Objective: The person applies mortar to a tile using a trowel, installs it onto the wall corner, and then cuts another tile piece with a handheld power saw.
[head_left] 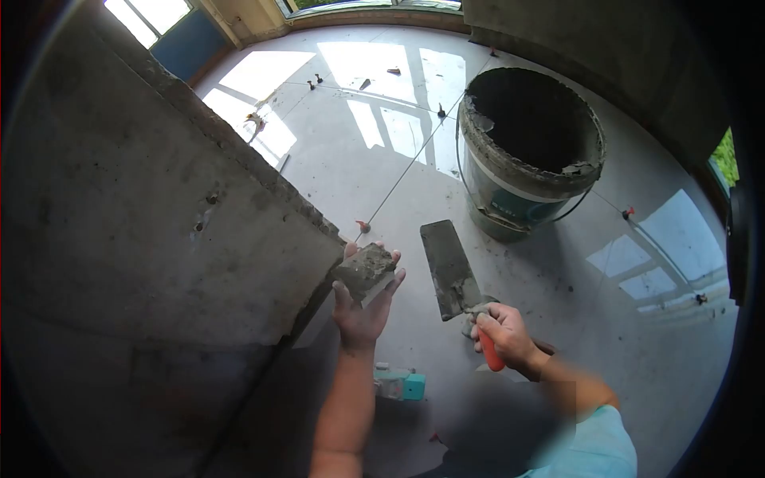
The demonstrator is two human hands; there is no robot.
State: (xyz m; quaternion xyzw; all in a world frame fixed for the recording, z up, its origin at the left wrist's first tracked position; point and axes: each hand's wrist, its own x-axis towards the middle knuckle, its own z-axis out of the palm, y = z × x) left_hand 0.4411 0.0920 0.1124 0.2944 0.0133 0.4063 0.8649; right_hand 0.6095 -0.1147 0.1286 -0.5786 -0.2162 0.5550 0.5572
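Observation:
My left hand (362,323), palm up, has its fingers and thumb around a small tile piece (366,269) topped with rough grey mortar. It is close to the broken lower corner of the grey wall (215,231). In my right hand (510,334) is a trowel (449,267), gripped by its orange-red handle. The trowel's flat rectangular blade is smeared with grey mortar and points away from me. Floor tiles (414,191) show beneath both hands.
A large mortar-crusted bucket (518,203) with a wire handle stands to the right, ahead of the trowel. Red tile-leveling clips (363,227) stick up from the floor joints. A teal and grey tool (400,385) lies near my left forearm. Window light falls across the floor.

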